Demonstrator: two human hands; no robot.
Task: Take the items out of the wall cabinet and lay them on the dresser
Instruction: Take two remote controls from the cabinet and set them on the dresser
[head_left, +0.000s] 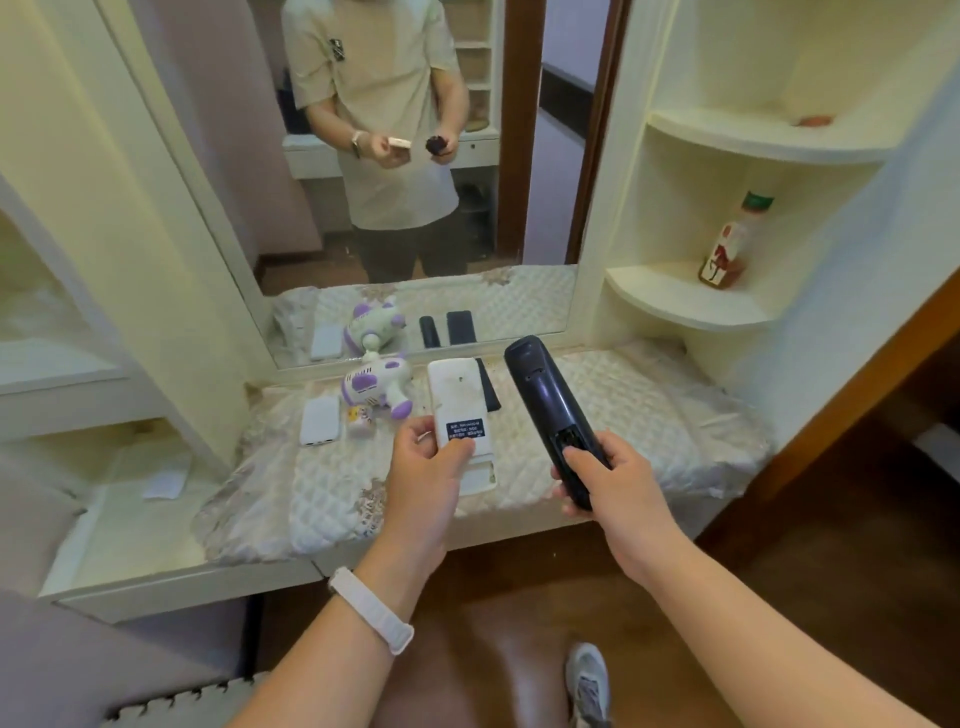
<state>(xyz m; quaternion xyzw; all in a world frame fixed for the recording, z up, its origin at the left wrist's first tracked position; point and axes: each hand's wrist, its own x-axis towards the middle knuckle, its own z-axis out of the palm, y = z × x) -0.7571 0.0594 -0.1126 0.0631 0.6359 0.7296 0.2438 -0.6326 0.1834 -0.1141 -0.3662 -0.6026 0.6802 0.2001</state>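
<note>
The dresser (649, 415) in front of me wears a quilted cover, bunched and wrinkled toward its edges, and that soft footing is my main worry: a long remote laid across a fold could rock or slide toward the front lip. The far half by the mirror (363, 156) is already crowded, so setting anything down carelessly could knock the purple-and-white toy (376, 387), the white power bank (319, 422) or the small figure (361, 418) beside it.

My right hand (605, 480) is wrapped around the lower end of the black remote (553, 415), thumb pressed on its back where the battery cover looks to be missing; held so near one end, it is top-heavy and could tip out of my grip.

My left hand (431, 460) pinches the white remote (462, 423) between thumb and fingers, back side up, dark label showing. It looks scuffed and yellowed. Both remotes hang just above the cover, not yet laid down. A dark flat thing (488, 384) lies partly hidden behind the white one.
</note>
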